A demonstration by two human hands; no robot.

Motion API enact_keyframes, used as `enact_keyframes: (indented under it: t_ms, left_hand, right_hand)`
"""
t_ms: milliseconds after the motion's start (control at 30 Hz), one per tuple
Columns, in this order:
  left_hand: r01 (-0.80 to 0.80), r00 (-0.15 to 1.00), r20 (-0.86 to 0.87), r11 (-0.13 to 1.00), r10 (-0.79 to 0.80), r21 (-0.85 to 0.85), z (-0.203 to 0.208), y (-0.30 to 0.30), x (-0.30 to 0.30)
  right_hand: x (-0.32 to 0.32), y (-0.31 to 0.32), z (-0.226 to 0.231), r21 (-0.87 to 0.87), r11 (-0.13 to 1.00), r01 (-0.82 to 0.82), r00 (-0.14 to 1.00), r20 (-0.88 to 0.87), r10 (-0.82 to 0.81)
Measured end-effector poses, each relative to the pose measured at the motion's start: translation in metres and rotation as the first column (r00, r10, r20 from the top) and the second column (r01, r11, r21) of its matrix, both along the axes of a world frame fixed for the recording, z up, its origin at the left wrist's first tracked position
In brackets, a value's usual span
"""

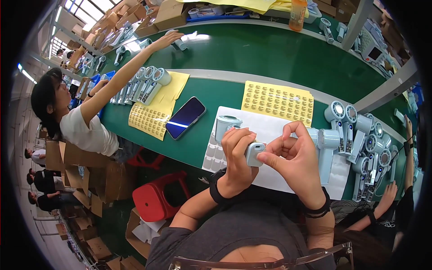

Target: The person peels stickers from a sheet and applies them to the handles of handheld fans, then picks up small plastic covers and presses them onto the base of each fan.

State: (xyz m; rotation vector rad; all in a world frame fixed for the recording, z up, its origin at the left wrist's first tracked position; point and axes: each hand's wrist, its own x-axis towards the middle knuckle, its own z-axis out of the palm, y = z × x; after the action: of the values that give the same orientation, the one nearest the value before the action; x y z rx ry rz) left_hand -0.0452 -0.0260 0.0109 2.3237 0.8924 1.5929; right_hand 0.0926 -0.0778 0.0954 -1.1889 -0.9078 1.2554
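My left hand (237, 155) is wrapped round the handle of a pale blue handheld fan (255, 155). The handle's end faces me, and the round fan head (227, 124) shows beyond my fingers. At that handle end is my right hand (294, 159), its fingers curled and its thumb tip against the edge; whether something small is pinched there is hidden. Another pale blue fan (327, 150) lies beside my right hand, partly covered by it. Below both hands is a white sheet with grey label shapes (215, 155).
A yellow sticker sheet (276, 102) lies beyond my hands, and a dark phone (186, 118) to the left. Many fans (371, 144) are piled at the right, near a co-worker's hand (387, 198). At the left, another person (87, 126) reaches across the green table (216, 94). A red stool (155, 198) stands below.
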Motion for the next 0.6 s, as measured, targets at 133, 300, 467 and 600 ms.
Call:
enact_keyframes:
  t_ms: [133, 300, 467, 600]
  left_hand:
    - [0.001, 1.0, -0.014, 1.0, -0.001, 0.015, -0.001, 0.0, -0.001]
    - [0.069, 0.998, 0.011, 0.996, -0.07, 0.052, -0.004, 0.004, -0.007]
    - [0.409, 0.907, -0.099, 0.912, -0.409, -0.028, 0.017, 0.004, -0.007]
    - [0.557, 0.764, -0.291, 0.816, -0.576, -0.154, -0.017, -0.002, 0.014]
  right_hand:
    - [-0.002, 0.0, 0.0, 0.002, 1.0, 0.011, 0.998, 0.057, -0.011]
    - [0.004, 0.001, 0.006, -0.058, 0.997, -0.044, 0.936, 0.347, 0.062]
    - [0.044, -0.007, -0.016, -0.149, 0.966, -0.211, 0.949, 0.205, 0.239]
    - [0.076, -0.025, -0.026, -0.106, 0.993, 0.054, 0.997, 0.058, -0.048]
